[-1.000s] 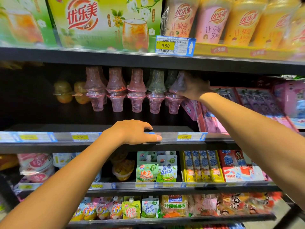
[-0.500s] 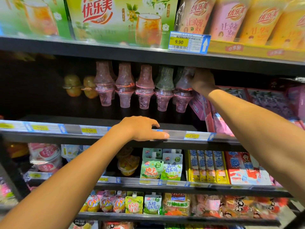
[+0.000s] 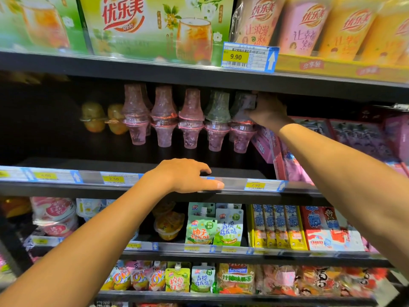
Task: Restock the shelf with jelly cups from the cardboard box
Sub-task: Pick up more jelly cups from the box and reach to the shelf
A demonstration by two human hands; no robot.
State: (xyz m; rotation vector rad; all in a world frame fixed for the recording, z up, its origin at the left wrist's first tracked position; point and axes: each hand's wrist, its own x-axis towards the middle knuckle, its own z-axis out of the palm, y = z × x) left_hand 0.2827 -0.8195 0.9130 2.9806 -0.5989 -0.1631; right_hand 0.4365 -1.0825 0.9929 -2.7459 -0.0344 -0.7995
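A row of clear pink jelly cups [image 3: 190,120] stands stacked in pairs, one inverted on another, on the dark middle shelf [image 3: 88,165]. My right hand [image 3: 267,111] reaches deep into the shelf and grips the upper inverted jelly cup [image 3: 243,103] of the rightmost stack, just under the shelf above. My left hand [image 3: 186,176] rests palm down on the front rail of the middle shelf, fingers loosely spread, holding nothing. The cardboard box is out of view.
Two yellow fruit cups [image 3: 101,117] sit left of the pink row. Pink boxes [image 3: 354,138] fill the shelf's right side. Milk tea packs [image 3: 155,25] stand on the shelf above. Pouches and snack packs [image 3: 212,227] fill the lower shelves.
The view has shifted slightly. My right hand stays on the rightmost upper cup, now closed further round it. The left hand has stayed on the shelf rail.
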